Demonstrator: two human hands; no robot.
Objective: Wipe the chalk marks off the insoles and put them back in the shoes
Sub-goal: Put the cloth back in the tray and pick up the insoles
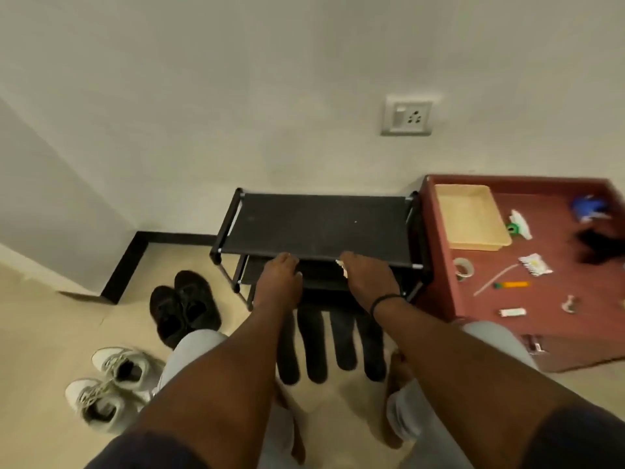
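Several dark insoles (313,343) lie side by side on the floor under my forearms, toes toward the black shoe rack (318,225). A pair of black shoes (184,306) stands left of the rack, and a pair of white sneakers (111,384) is nearer, at lower left. My left hand (280,279) reaches to the rack's front rail, its fingertips at the rail and nothing in it. My right hand (368,275) is beside it at the same rail and pinches a small white piece (342,267); what it is I cannot tell.
A low red-brown table (548,299) stands right of the rack, carrying a beige tray (471,216), a tape roll (463,268), a pen and small scraps. The wall with a socket (407,117) is close behind. My knees and bare feet flank the insoles.
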